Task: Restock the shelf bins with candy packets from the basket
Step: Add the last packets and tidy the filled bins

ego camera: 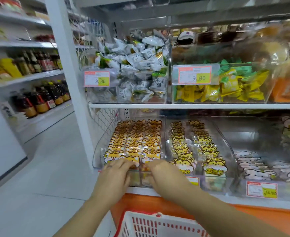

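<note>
At the centre of the frame, a clear plastic shelf bin (pixel 96 151) on the lower shelf holds orange candy packets (pixel 135 141) stacked in 3 tight rows running back from its front wall. Each packet is cut in the outline of a cartoon fox or dog face: orange and white, with pointed ears, a glossy transparent wrap and a small flower on the front-left one. Both hands rest on the front edge of this stack. The left hand (pixel 115 177) lies palm down with its fingers (pixel 123 164) spread flat over the front-left packets; the right hand (pixel 164 175) does the same over the front-right row, fingers (pixel 153 164) extended and pressing on the packet tops. Neither hand is curled around a packet, though whether a fingertip pinches 1 cannot be told.

Just right of this bin, a second clear bin (pixel 229 158) holds 2 rows of similar packets (pixel 183 149) in yellow, with large printed characters on the front ones. Further right, a third bin carries pale pink and white animal packets (pixel 253 166), filling only its front part.

At the bottom centre, the red-rimmed white basket (pixel 151 226) sits below the forearms; its contents are not visible. On the upper shelf, a bin of grey-white wrapped sweets (pixel 137 65) carries a 9.90 price tag (pixel 96 79), beside a bin of yellow and green wrapped sweets (pixel 234 82). Bottles (pixel 38 98) line shelves at the left of the frame.
</note>
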A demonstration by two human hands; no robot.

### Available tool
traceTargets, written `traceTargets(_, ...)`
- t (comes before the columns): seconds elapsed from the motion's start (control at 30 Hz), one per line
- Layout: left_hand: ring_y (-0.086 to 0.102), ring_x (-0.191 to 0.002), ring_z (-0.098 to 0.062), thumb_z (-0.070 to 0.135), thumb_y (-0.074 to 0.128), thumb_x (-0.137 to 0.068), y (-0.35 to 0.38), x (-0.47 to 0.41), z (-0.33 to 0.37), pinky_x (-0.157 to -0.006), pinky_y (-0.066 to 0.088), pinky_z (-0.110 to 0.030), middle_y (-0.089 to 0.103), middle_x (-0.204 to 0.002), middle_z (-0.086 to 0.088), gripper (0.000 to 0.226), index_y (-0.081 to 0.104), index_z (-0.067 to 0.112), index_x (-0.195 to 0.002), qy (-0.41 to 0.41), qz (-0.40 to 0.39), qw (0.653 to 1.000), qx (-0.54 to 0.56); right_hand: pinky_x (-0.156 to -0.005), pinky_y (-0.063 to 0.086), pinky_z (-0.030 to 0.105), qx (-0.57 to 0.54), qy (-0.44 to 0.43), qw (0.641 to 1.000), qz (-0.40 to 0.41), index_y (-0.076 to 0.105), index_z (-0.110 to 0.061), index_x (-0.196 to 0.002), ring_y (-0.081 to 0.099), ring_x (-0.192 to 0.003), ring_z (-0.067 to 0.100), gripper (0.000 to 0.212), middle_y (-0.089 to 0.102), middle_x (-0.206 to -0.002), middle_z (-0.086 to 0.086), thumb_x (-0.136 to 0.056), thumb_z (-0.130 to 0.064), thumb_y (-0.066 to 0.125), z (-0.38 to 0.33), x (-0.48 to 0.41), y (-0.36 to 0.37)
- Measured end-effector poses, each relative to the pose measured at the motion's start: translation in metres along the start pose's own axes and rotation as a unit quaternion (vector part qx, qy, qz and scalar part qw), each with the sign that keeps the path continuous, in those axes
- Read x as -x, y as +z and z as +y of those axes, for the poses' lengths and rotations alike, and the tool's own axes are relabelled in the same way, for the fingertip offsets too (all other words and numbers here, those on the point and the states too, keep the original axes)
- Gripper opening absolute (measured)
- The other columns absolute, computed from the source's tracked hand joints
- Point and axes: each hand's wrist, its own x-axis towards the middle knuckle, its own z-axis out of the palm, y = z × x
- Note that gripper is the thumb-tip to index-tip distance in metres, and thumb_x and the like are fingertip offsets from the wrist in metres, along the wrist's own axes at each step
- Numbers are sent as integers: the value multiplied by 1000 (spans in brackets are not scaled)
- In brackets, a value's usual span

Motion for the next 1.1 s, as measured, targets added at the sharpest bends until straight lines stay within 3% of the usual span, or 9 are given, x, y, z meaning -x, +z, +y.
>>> traceTargets(0.1,67,-100,-18,44,38,-89,-1,-4,-25,-86,54,-36,65,-113,12,43,66,32,-118,-23,-41,998,-37,-85,54,43,36,21,998,-41,55,-12,-125,62,-109,33,34,57,-123,13,-93,-3,51,-8,-21,18)
traceTargets(0.2,62,-109,-15,49,42,-100,1,-6,-39,-93,46,-32,66,-120,14,36,63,34,-124,-22,-97,994,-34,-85,55,43,57,37,996,-60,55,-9,-127,65,-107,34,36,63,-117,15,-92,-1,51,-12,-33,34)
traceTargets(0.37,58,-109,-10,51,40,-101,6,-2,-49,-94,42,-28,66,-115,16,31,61,35,-118,1,-98,995,-24,-85,54,43,91,48,994,-40,37,-10,-145,62,-109,34,54,64,-118,14,-93,-1,49,-17,-35,47)
traceTargets(0.53,62,-107,-8,71,22,-90,4,-6,-55,-90,46,-28,69,-113,18,59,63,41,-119,-25,-122,992,-7,-82,55,42,71,42,993,-80,55,-9,-128,66,-103,32,39,67,-112,12,-91,3,50,-16,-39,44)
traceTargets(0.67,59,-117,-14,59,46,-96,-4,-17,-44,-95,47,-33,63,-129,15,43,55,41,-133,-61,-163,985,-2,-79,54,37,-43,3,996,-75,59,-18,-121,62,-97,27,31,63,-111,8,-92,-12,51,-1,-48,36)
traceTargets(0.83,50,-128,-15,76,40,-85,-1,-21,-31,-107,34,-44,42,-138,13,70,34,45,-147,-78,-251,963,-61,-89,53,44,-6,-34,995,-93,56,-18,-126,58,-111,30,42,59,-121,6,-93,-42,51,-16,-54,42)
traceTargets(0.97,54,-123,-18,75,47,-83,-12,-33,-23,-101,39,-41,44,-130,8,60,47,45,-136,-102,-299,948,-51,-91,51,45,5,-36,994,-107,54,-17,-125,57,-112,33,41,60,-120,9,-91,-39,53,-24,-48,32)
traceTargets(1.03,56,-120,-20,75,47,-83,-24,-40,-13,-100,41,-42,49,-124,7,53,57,41,-123,-102,-275,953,-80,-83,53,44,-50,-69,992,-90,59,-17,-114,60,-105,32,28,63,-112,9,-90,-31,53,-22,-34,14)
traceTargets(1.1,57,-119,-17,72,47,-87,-38,-44,12,-99,40,-40,53,-127,11,49,58,41,-123,-89,-207,966,-125,-79,54,42,-92,-108,989,-51,63,-26,-116,60,-100,25,27,65,-112,4,-92,-27,51,-10,-10,-8)
